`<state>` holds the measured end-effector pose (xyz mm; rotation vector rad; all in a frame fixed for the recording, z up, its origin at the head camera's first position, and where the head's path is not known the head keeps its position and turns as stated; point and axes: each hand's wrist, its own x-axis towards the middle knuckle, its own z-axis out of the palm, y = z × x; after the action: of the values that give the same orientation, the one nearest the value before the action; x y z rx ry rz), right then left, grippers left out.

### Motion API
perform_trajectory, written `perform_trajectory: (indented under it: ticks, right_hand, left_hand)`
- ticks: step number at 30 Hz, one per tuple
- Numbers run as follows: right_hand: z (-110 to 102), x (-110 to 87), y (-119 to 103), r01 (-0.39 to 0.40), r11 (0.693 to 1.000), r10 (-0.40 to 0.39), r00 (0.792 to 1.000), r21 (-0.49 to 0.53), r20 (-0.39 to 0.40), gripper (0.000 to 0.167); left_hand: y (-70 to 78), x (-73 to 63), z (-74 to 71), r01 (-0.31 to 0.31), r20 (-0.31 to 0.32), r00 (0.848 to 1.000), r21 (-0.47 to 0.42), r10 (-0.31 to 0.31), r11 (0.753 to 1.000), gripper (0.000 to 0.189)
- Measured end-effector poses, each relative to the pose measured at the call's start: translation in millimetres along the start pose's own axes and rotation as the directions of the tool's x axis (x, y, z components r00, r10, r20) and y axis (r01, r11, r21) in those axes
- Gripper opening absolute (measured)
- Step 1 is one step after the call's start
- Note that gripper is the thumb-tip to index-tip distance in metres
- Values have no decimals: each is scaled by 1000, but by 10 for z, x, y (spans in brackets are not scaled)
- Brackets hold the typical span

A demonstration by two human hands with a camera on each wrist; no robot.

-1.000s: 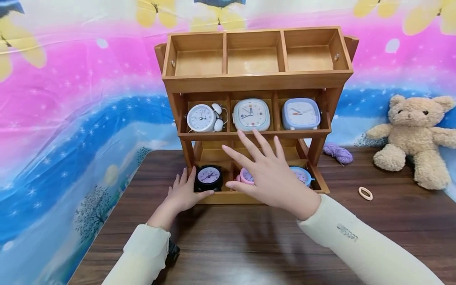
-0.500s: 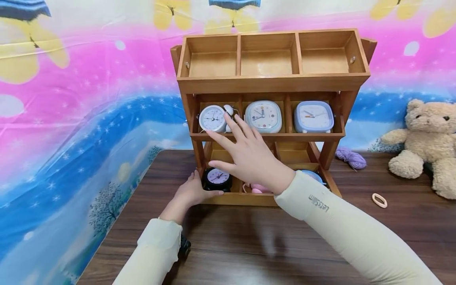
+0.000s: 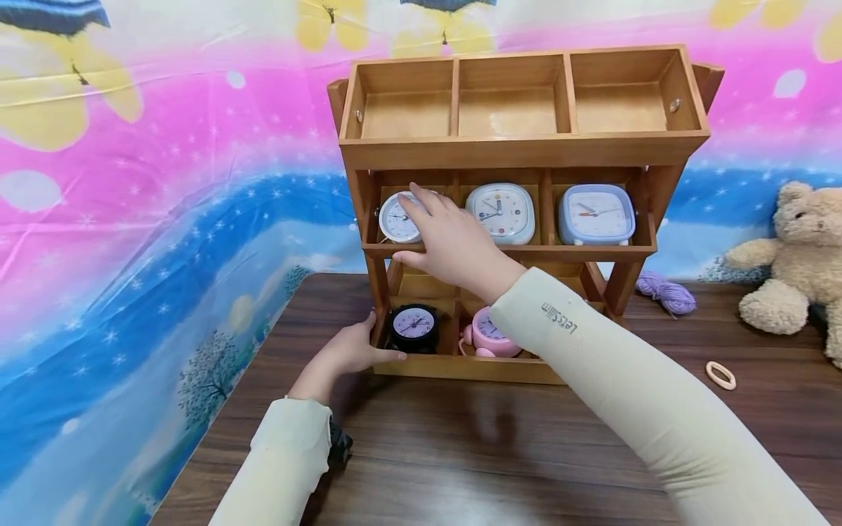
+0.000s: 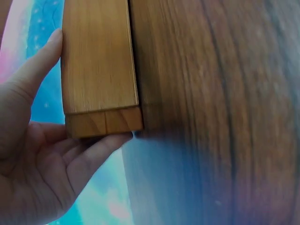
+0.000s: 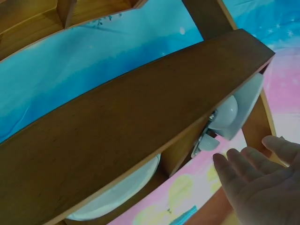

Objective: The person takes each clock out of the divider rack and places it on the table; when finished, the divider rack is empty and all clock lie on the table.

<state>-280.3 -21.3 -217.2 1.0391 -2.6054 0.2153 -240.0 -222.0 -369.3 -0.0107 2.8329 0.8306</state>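
A three-tier wooden shelf rack point(image 3: 520, 153) stands on the table. My left hand point(image 3: 342, 347) holds its bottom left corner, thumb along the front board and fingers at the side. In the left wrist view, thumb and fingers of the left hand point(image 4: 51, 173) lie on either side of the board's end. My right hand point(image 3: 454, 237) reaches to the white twin-bell alarm clock point(image 3: 396, 219) in the middle tier's left compartment and partly hides it. In the right wrist view, the fingers of the right hand point(image 5: 262, 183) are extended, apart from the clock's bells point(image 5: 226, 115).
Beside it sit a pale rounded clock point(image 3: 503, 213) and a blue-framed clock point(image 3: 597, 214). Below are a black alarm clock point(image 3: 414, 324) and a pink one point(image 3: 490, 334). Purple yarn point(image 3: 667, 294), a wooden ring point(image 3: 721, 375) and a teddy bear point(image 3: 805, 252) lie to the right.
My right hand has moved left and up, from the rack's middle to the white twin-bell clock. The left hand stays at the corner. The head view has shifted slightly.
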Motion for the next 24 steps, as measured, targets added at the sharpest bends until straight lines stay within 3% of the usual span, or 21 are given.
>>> perform_trajectory:
  ticks: [7, 16, 24]
  right_hand:
    - [22, 201, -9, -34, 999, 34, 999, -12, 0, 81]
    - [87, 362, -14, -109, 994, 109, 994, -30, 5, 89]
    - [140, 424, -15, -88, 995, 88, 996, -45, -6, 91]
  left_hand:
    - [-67, 1, -38, -34, 7, 999, 33, 33, 999, 109]
    - [-114, -9, -19, -51, -2, 999, 5, 51, 999, 102]
    - [-120, -6, -23, -28, -20, 999, -17, 27, 999, 101]
